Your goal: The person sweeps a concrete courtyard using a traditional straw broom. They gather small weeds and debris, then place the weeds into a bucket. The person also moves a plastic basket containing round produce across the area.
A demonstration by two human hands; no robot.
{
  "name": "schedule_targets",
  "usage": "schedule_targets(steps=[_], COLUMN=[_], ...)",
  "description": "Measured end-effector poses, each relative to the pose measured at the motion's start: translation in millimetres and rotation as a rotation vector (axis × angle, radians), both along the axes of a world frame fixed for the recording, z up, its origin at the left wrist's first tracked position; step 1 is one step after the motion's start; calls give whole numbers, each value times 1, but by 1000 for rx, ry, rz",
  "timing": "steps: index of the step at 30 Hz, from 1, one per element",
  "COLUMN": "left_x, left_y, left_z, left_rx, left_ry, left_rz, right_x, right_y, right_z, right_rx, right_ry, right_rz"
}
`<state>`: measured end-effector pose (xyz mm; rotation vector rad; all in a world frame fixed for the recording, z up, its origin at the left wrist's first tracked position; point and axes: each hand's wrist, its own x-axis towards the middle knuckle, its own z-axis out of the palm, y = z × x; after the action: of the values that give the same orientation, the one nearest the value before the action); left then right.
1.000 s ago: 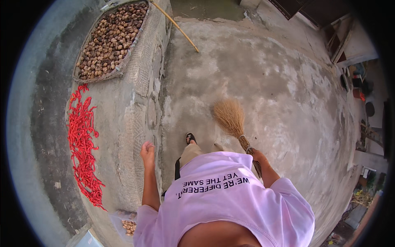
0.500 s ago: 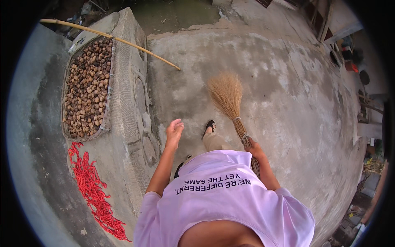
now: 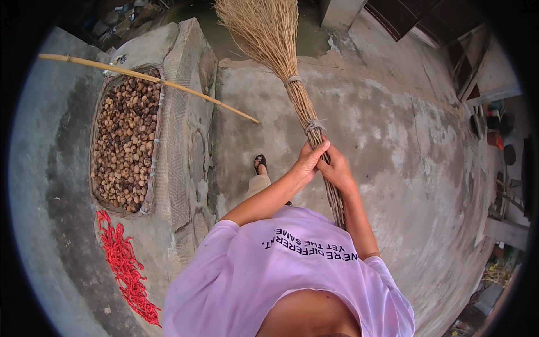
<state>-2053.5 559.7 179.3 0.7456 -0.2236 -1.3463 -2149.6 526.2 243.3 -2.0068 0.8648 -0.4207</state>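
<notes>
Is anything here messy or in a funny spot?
A long bamboo pole lies slanted across the basket of nuts, one end jutting out past the ledge. The red chillies lie loose on the ground. Both hands hold the broom normally.

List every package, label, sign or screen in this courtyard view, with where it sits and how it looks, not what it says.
Printed shirt lettering: the only printing in view, two dark rows across the front of the person's pale lilac T-shirt, at the lower middle, below both hands on the broom.
Packages, signs, screens: none can be made out; the small items at the right edge are too small to tell.
</notes>
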Motion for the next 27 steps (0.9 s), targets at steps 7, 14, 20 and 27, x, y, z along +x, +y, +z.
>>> schedule_targets(steps=[7, 14, 20, 27], left_x=[142, 180, 204, 264], left_y=[-137, -238, -346, -439], left_z=[13, -8, -3, 11], left_rx=[90, 222, 270, 306], left_ry=[65, 161, 95, 70], left_rz=[180, 96, 97, 209], right_x=[23, 54, 57, 111], right_y=[-49, -111, -218, -330], right_z=[18, 15, -38, 16], right_rx=[-101, 194, 374, 215], right_ry=[230, 193, -99, 226], right_rz=[-8, -191, -282, -154])
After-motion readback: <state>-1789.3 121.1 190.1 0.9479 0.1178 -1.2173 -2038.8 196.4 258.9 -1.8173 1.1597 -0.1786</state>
